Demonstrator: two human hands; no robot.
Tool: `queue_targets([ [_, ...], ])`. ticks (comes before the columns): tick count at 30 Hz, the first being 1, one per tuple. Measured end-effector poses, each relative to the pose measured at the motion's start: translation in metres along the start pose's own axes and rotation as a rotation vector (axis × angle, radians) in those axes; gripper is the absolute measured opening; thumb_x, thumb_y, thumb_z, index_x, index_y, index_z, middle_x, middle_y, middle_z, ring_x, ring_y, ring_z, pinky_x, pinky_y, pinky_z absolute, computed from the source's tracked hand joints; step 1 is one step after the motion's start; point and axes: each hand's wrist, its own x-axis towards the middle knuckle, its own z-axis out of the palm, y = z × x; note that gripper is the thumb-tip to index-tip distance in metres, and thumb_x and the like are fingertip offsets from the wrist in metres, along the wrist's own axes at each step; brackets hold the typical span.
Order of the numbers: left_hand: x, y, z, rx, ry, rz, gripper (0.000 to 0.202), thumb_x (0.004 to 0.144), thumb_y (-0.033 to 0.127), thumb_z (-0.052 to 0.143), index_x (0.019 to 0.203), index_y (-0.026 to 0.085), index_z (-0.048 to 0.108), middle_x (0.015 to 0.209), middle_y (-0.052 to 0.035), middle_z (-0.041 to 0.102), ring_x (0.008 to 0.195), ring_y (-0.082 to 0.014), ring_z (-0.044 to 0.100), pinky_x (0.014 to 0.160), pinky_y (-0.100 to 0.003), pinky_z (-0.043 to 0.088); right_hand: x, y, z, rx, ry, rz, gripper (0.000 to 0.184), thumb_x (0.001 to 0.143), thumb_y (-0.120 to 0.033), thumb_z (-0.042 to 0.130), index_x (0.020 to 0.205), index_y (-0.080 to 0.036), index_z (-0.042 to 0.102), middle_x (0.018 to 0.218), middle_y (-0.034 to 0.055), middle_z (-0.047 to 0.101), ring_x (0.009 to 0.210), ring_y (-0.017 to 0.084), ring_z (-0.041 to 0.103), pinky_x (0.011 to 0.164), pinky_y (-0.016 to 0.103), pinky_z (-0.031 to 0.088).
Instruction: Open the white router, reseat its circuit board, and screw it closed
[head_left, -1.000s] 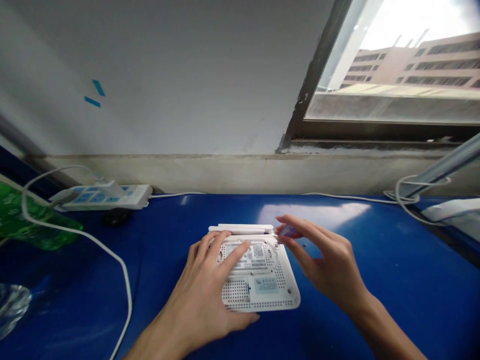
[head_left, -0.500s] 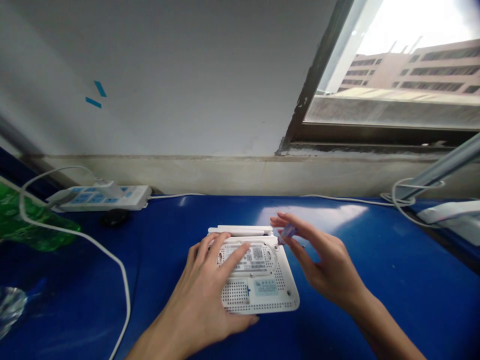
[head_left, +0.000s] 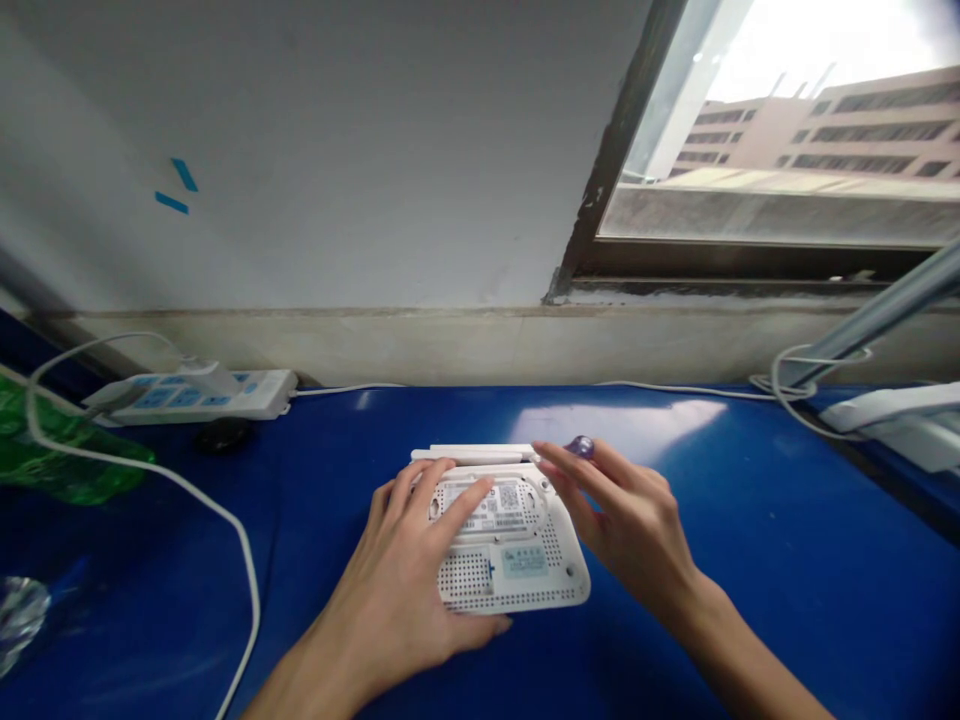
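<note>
A white router [head_left: 465,578] lies upside down on the table, its perforated base with printed labels facing up and a folded white antenna bar [head_left: 472,453] along its far edge. My left hand [head_left: 397,570] spreads over its left half and holds it down, with the thumb along the near edge. My right hand [head_left: 622,510] hovers at the far right corner, fingertips almost over the casing. Pinched in those fingers is a small translucent purple object [head_left: 580,447], partly hidden, its exact kind unclear.
The blue table [head_left: 712,560] carries a white power strip [head_left: 187,397] with plugs at the back left. White cables run along the wall. A green plastic bag [head_left: 60,465] lies at far left, and a white object [head_left: 900,420] stands under a metal tube [head_left: 877,320] at right.
My right hand has moved slightly toward the router, its fingers now reaching over the far right corner. The purple object sits a little higher in them. The left hand stays in place.
</note>
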Motion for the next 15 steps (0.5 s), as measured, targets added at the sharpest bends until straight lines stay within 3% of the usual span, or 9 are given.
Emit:
queue_targets([
  [3, 0.000, -0.001, 0.000, 0.001, -0.002, 0.000, 0.109, 0.055, 0.054, 0.090, 0.152, 0.043, 0.041, 0.157, -0.0082, 0.035, 0.142, -0.0403, 0.032, 0.112, -0.062, 0.039, 0.001, 0.008, -0.004, 0.056, -0.099, 0.034, 0.039, 0.099, -0.017, 0.058, 0.138, -0.022, 0.061, 0.092, 0.0075, 0.068, 0.071, 0.019, 0.065, 0.061, 0.033, 0.053],
  [5, 0.000, -0.001, 0.000, 0.002, 0.002, 0.004, 0.109, 0.056, 0.054, 0.090, 0.152, 0.044, 0.040, 0.157, -0.0074, 0.035, 0.142, -0.0406, 0.032, 0.112, -0.063, 0.039, 0.002, 0.012, -0.007, 0.188, -0.168, 0.082, 0.050, 0.100, -0.017, 0.056, 0.149, -0.025, 0.049, 0.106, 0.0092, 0.070, 0.087, 0.021, 0.069, 0.073, 0.036, 0.057],
  [8, 0.000, -0.001, 0.000, 0.001, 0.005, 0.010, 0.110, 0.056, 0.054, 0.090, 0.152, 0.045, 0.038, 0.157, -0.0067, 0.035, 0.142, -0.0408, 0.032, 0.111, -0.063, 0.039, 0.002, 0.015, -0.010, 0.381, -0.183, 0.149, 0.056, 0.100, -0.016, 0.054, 0.153, -0.024, 0.038, 0.121, 0.0092, 0.070, 0.102, 0.020, 0.070, 0.087, 0.035, 0.058],
  [15, 0.000, -0.001, 0.000, 0.004, 0.029, 0.026, 0.109, 0.055, 0.053, 0.091, 0.151, 0.043, 0.042, 0.155, -0.0078, 0.038, 0.139, -0.0425, 0.034, 0.109, -0.064, 0.041, 0.000, 0.009, -0.002, 0.446, -0.109, 0.164, 0.041, 0.098, -0.013, 0.058, 0.138, -0.024, 0.055, 0.107, 0.0042, 0.074, 0.090, 0.016, 0.072, 0.083, 0.031, 0.060],
])
